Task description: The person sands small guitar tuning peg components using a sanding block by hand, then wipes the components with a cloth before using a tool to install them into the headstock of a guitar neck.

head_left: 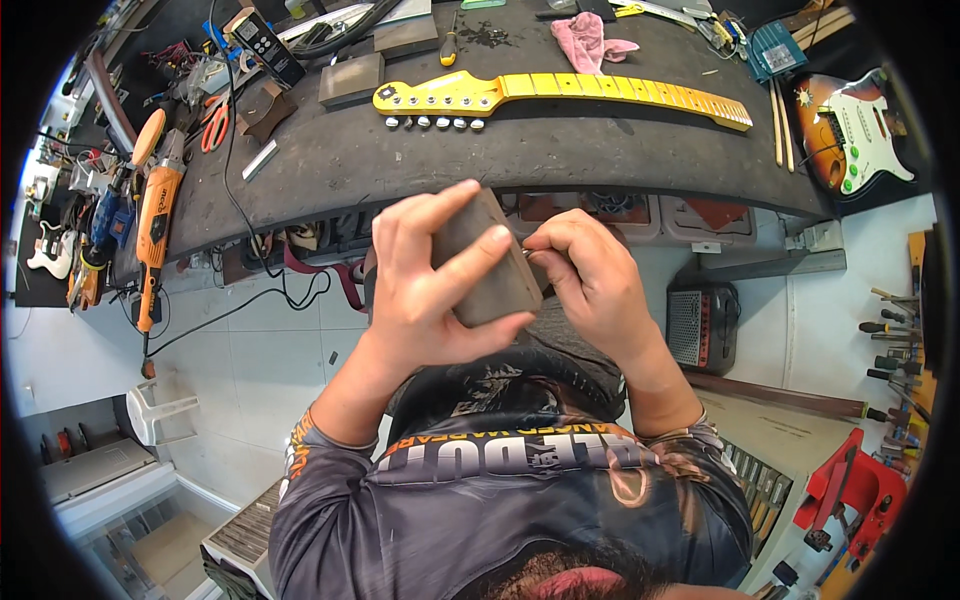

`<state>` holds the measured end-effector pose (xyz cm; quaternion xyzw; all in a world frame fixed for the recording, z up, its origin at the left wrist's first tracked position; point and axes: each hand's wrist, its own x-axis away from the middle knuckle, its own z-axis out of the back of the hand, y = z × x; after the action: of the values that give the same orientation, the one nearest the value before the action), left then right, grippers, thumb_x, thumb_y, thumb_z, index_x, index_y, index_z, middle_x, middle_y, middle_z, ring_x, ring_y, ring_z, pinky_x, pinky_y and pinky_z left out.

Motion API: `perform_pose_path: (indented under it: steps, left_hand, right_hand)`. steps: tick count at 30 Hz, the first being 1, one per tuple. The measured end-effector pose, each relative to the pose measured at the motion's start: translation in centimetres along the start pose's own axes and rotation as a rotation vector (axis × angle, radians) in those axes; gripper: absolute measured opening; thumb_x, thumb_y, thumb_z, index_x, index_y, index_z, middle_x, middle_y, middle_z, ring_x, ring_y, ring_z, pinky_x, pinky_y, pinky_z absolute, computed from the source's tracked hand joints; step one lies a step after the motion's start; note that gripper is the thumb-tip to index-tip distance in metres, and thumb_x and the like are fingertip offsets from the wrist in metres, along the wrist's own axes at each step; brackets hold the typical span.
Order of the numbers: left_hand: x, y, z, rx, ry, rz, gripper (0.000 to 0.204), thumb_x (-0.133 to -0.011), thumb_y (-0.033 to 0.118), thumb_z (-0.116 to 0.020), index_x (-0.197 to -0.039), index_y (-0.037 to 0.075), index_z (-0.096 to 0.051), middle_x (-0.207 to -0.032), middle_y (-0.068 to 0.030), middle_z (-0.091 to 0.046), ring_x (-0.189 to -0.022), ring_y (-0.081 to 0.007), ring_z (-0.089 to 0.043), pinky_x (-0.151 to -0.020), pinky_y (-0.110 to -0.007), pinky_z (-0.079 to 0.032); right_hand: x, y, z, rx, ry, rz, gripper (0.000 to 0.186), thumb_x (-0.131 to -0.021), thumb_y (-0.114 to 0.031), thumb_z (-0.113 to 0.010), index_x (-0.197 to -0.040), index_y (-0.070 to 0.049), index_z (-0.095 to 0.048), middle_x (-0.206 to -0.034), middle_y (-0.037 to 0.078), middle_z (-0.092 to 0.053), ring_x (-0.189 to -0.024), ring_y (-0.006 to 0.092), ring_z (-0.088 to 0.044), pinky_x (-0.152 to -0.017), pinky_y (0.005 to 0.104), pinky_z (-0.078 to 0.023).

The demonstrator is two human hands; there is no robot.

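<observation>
Head view: the left hand (pixel 408 290), fingers spread, grips a grey rectangular block (pixel 500 292) before the near edge of the desk (pixel 350 170); the right hand (pixel 595 285), fingertips pinched, holds a small piece (pixel 527 251), mostly hidden, at the block's right edge. Good technique would likely brace the block firmly, keep the pinch light, and avoid the guitar neck (pixel 610 89) beyond.

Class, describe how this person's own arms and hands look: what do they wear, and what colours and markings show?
The left grip and right grip are bare hands; no gloves, watch or bracelet show. The forearms are uncovered below loose sleeves. The left sleeve is dark grey with orange marks by the cuff; the right sleeve is dark grey with brownish-orange patterning.
</observation>
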<state>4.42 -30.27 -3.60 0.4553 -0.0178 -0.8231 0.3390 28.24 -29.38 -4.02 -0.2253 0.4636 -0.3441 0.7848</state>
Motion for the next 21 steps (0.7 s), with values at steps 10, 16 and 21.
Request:
perform_pose_path:
  steps: [10,16,21]
  left_hand:
    - [0.3,0.7,0.1,-0.034,-0.081,-0.082,0.08,-0.072,0.05,-0.098,-0.14,0.014,-0.074,-0.153,-0.0285,-0.06,-0.127,-0.0431,-0.059,-0.105,-0.055,-0.05]
    - [0.2,0.3,0.5,-0.008,-0.029,-0.016,0.078,-0.073,0.049,-0.098,-0.139,0.013,-0.075,-0.152,-0.0291,-0.059,-0.128,-0.0432,-0.059,-0.106,-0.055,-0.05]
    - [0.2,-0.4,0.0,0.04,0.021,0.05,0.077,-0.071,0.044,-0.099,-0.138,0.012,-0.076,-0.151,-0.0247,-0.061,-0.13,-0.0432,-0.059,-0.108,-0.055,-0.048]
  right_hand:
    - [-0.2,-0.1,0.5,0.024,-0.027,0.034,0.021,-0.094,0.001,-0.079,-0.112,-0.003,-0.067,-0.101,0.012,-0.071,-0.093,0.0349,-0.071,-0.083,0.0451,-0.056]
    - [0.0,-0.3,0.2,0.013,-0.023,0.047,0.022,-0.094,0.002,-0.079,-0.111,-0.003,-0.067,-0.101,0.013,-0.071,-0.093,0.0353,-0.071,-0.083,0.0452,-0.056]
    - [0.1,-0.2,0.3,-0.011,-0.017,0.042,0.021,-0.094,0.002,-0.08,-0.111,-0.003,-0.068,-0.101,0.012,-0.072,-0.093,0.0354,-0.071,-0.084,0.045,-0.056]
